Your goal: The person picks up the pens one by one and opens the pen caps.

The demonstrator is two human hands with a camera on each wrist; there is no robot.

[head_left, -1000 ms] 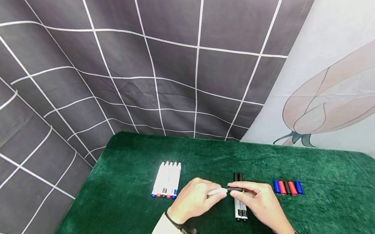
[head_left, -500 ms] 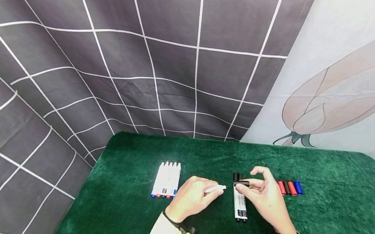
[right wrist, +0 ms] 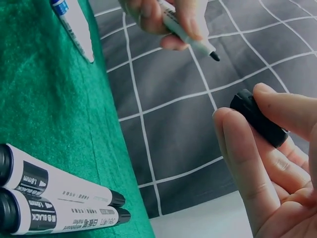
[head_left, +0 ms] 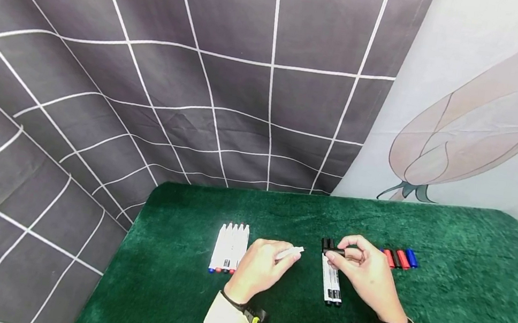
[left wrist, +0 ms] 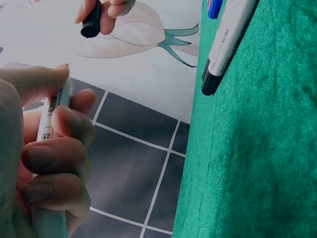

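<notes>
My left hand (head_left: 259,269) grips an uncapped white whiteboard marker (head_left: 290,252). Its bare black tip points toward the right hand in the right wrist view. To the right, the right hand (head_left: 366,274) pinches a black marker cap (right wrist: 260,119) between thumb and fingers, apart from the marker. Beneath the cap, in the head view, two white markers with black caps (head_left: 331,283) lie side by side on the green cloth. Left of the left hand, several uncapped white markers (head_left: 230,247) form a neat row, their blue, red and black ends toward me.
Several loose caps (head_left: 403,259), blue, red and black, lie in a row beyond the right hand, which partly hides them. A green plush cloth (head_left: 463,316) covers the table. Behind it hang a dark gridded curtain (head_left: 229,88) and a white flower-print sheet (head_left: 476,129).
The right hand has drawn the black cap off the marker. My left hand has shifted left with the marker, widening the gap, and the right index finger has come back down toward the cap.
</notes>
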